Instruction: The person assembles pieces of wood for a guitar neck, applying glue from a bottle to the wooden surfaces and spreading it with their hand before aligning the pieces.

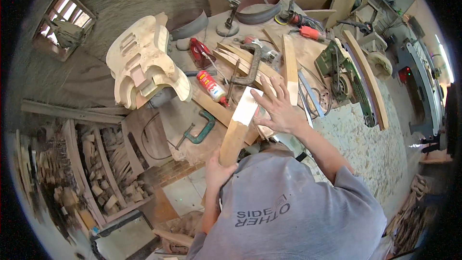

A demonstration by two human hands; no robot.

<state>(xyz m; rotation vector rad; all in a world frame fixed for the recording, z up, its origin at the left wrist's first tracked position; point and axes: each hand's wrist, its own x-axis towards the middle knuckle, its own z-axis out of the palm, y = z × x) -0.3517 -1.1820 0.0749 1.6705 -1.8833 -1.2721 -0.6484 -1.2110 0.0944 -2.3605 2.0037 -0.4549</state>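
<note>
My left hand [219,172] is closed round the near end of a wooden bar [233,139]. The bar slants up and away over the bench; its far end shows bright white, and I cannot tell whether that is a coating or strong light. Fingers spread, my right hand [279,111] lies against that white end, fingertips at its right edge. Just left of the bar's far end lies a red and white squeeze bottle [211,86]. A green C-clamp [202,129] rests left of the bar, and a dark metal C-clamp [252,65] lies beyond my right hand.
Guitar-shaped wooden bodies [144,62] stack at the left. Along the back are a desk lamp [227,29], sanding belts [260,9] and a red-handled power tool [310,32]. A green belt sander [341,74] stands right. Offcuts fill a rack [82,163] lower left.
</note>
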